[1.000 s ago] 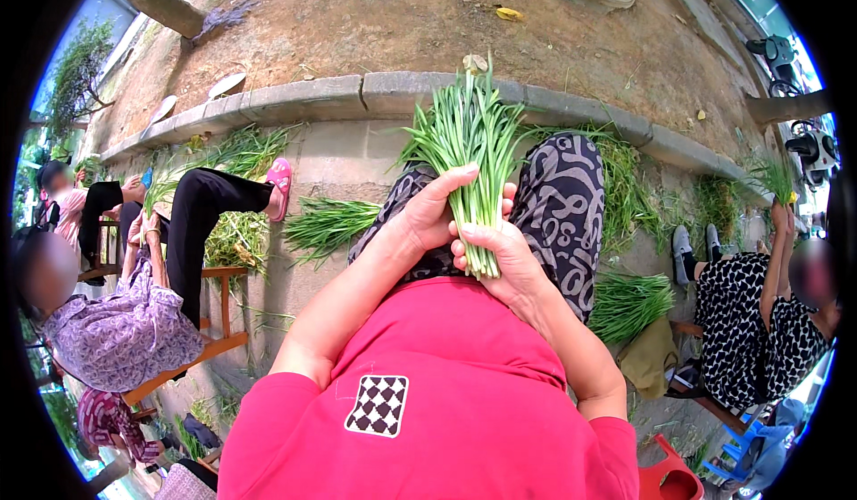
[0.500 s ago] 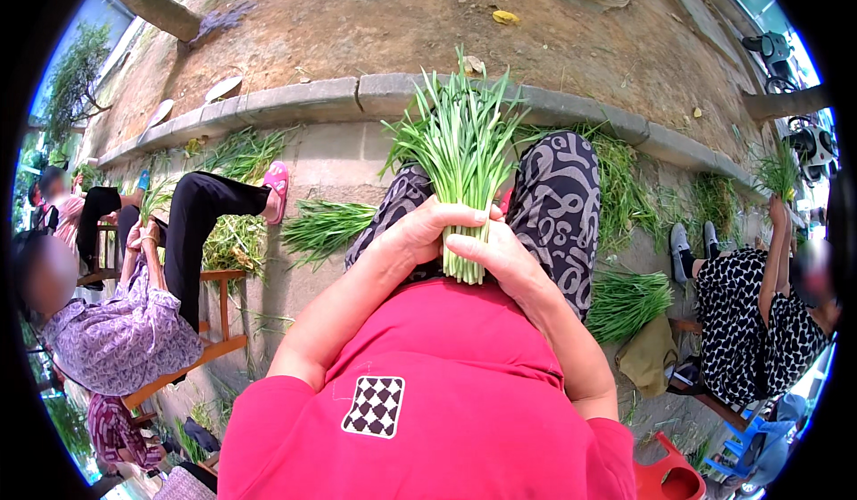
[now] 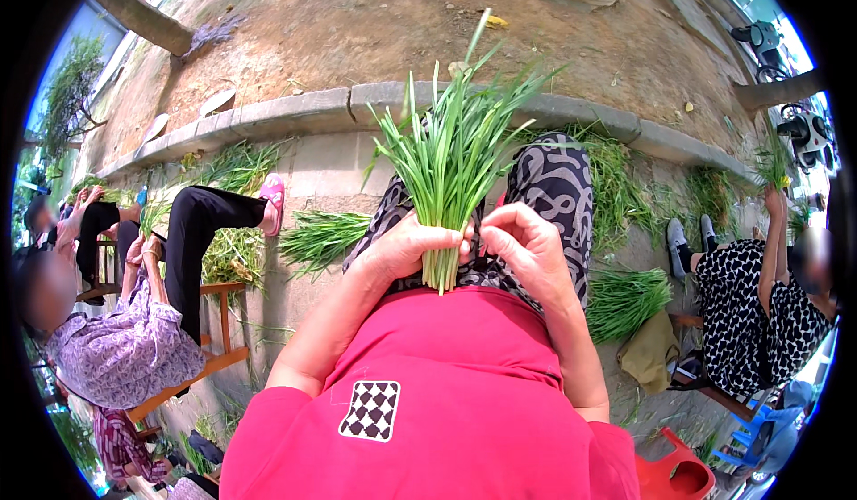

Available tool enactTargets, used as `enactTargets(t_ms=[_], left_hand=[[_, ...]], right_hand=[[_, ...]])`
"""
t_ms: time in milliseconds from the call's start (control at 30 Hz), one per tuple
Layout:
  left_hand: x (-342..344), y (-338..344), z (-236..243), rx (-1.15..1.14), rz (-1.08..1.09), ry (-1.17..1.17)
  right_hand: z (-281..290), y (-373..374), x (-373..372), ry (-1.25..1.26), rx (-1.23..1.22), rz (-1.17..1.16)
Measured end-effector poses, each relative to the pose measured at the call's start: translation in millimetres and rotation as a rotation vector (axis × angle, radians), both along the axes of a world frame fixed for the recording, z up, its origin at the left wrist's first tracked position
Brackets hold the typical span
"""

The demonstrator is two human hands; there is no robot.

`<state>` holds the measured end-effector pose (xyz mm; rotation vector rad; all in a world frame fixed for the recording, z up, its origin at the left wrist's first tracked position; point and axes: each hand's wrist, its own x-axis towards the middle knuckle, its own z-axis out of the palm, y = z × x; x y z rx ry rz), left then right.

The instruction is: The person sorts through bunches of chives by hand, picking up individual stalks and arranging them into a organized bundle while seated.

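Note:
My left hand (image 3: 412,243) is closed round the lower stems of a bunch of garlic chives (image 3: 451,161), held upright over my lap. The pale cut ends stick out below the fist, and the green leaves fan out above, a few standing taller. Just right of the stems is my right hand (image 3: 533,248), off the main bunch, with thumb and forefinger drawn together in a pinch. Whatever lies between those fingertips, if anything, is too small to make out.
Chive piles lie on the paving to the left (image 3: 326,237) and right (image 3: 628,304) of my legs. A stone curb (image 3: 393,98) runs ahead. Seated people are at left (image 3: 125,348) and right (image 3: 759,321). A red plastic stool (image 3: 674,469) stands at lower right.
My right hand has come off the bunch and moved right, its fingers now pinched. The left hand alone holds the chives, shifted slightly left, leaves spread looser.

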<state>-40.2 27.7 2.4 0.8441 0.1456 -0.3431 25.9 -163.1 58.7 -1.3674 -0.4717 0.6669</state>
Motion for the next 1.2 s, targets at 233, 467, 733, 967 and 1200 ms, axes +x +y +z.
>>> enactTargets(t_ms=[233,467,733,967,1200], left_hand=[[2,-7,8,0.027,-0.053,-0.083],[-2,-12,17,0.074,-0.056,-0.050],[-2,-13,23,0.142,-0.124,0.006],[0,-14,22,0.183,-0.156,-0.020],[2,-15,24,0.207,-0.173,-0.025]], right_hand=[[17,25,27,-0.361,-0.207,-0.058],[18,32,36,-0.184,-0.132,-0.181],[15,40,59,-0.187,-0.254,-0.216],[9,42,68,-0.104,-0.045,-0.216],[11,37,60,-0.033,0.063,-0.233]])
